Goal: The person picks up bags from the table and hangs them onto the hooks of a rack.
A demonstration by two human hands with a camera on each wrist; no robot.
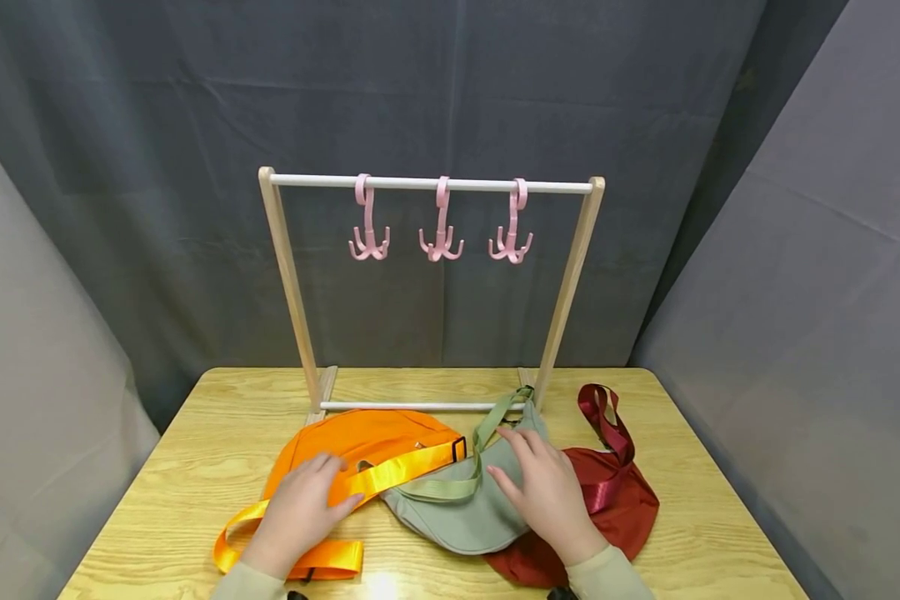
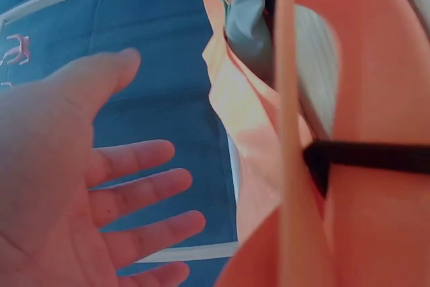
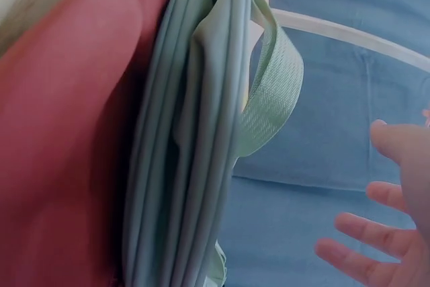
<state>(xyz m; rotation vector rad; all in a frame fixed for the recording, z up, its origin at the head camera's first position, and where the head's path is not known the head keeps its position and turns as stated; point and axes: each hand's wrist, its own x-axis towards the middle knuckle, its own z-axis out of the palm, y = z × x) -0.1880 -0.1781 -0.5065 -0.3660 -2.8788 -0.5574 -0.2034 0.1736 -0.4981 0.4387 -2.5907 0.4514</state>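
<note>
In the head view, an orange bag (image 1: 375,427) with a shiny strap lies at the left, a grey-green bag (image 1: 487,517) in the middle, and a dark red bag (image 1: 622,508) at the right, partly under the green one. My left hand (image 1: 300,508) is over the orange bag, fingers spread. Over the green bag is my right hand (image 1: 547,492), fingers apart. Both wrist views show the left hand (image 2: 74,186) and right hand (image 3: 396,213) holding nothing, beside the orange fabric (image 2: 383,233) and green bag (image 3: 215,99).
Behind the bags stands a rack with wooden posts (image 1: 292,283) and a white top bar (image 1: 405,182). Three pink hooks hang from it: left (image 1: 369,242), middle (image 1: 441,242) and right (image 1: 511,242). Grey curtains surround the wooden table (image 1: 165,517).
</note>
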